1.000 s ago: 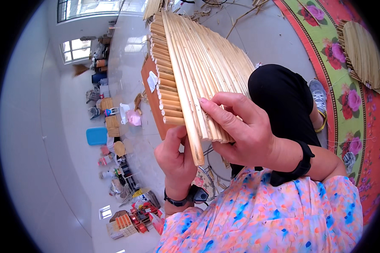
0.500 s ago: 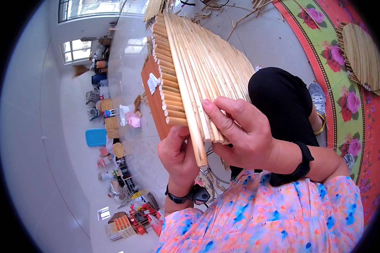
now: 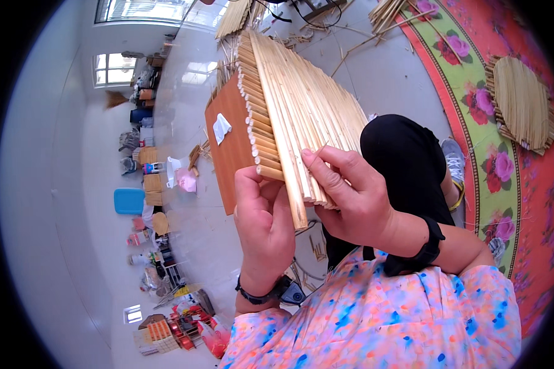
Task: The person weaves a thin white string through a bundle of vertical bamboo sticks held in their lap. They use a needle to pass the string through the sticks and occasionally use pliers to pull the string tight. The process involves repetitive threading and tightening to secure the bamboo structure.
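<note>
A panel of pale plant stalks (image 3: 308,92) lies across my lap area, tilted, made of long stalks laid side by side over a second layer set crosswise. The cut ends of the crosswise stalks (image 3: 265,151) jut out along its left side. One long stalk (image 3: 295,200) at the left edge reaches nearer to me than its neighbours. My left hand (image 3: 264,215) is closed on the near left corner, its fingertips partly hidden behind the panel. My right hand (image 3: 357,194) grips the near edge, thumb on top and some fingers underneath.
An orange-brown board (image 3: 221,163) with a crumpled white tissue (image 3: 221,128) is beyond the panel. My bent knee (image 3: 400,147) is to the right. A second stalk panel (image 3: 523,104) rests on the flowered cloth (image 3: 505,166). Loose stalks (image 3: 391,15) lie far off.
The panel's left side has shifted a little right and down in view, showing more of the board. My left hand's fingers have moved up beside the crosswise stalk ends. Both hands keep their grip.
</note>
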The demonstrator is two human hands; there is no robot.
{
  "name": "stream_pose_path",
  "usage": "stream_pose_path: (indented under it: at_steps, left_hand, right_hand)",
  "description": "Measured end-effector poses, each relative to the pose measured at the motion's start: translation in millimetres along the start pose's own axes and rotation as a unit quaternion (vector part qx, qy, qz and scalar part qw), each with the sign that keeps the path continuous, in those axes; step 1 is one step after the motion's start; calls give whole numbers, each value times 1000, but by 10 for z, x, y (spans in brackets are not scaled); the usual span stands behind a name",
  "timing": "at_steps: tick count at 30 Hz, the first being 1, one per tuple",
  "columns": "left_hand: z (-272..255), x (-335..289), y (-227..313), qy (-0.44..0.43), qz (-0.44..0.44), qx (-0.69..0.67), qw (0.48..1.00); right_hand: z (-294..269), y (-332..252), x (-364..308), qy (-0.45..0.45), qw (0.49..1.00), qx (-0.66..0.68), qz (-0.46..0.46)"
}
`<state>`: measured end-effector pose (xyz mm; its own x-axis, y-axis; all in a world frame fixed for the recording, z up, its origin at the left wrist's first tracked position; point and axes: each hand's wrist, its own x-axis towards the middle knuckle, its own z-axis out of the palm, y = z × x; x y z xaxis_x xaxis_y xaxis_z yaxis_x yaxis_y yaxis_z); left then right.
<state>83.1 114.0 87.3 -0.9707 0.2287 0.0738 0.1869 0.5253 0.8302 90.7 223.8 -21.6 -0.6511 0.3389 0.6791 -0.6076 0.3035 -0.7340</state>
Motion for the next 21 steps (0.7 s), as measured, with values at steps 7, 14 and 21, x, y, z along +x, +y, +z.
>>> stream_pose_path:
  at_steps: [7, 14, 21]
  left_hand:
    - [-455, 623, 14, 109, 33, 106, 988]
    - [-335, 1227, -163, -76, -85, -53, 992]
    - [-796, 1032, -372, -152, -44, -177, 971]
  right_hand:
    - [-39, -162, -12, -28, 999, -30, 31]
    - [142, -145, -121, -34, 998, -59, -8]
    - [311, -220, -194, -97, 991, -58, -76]
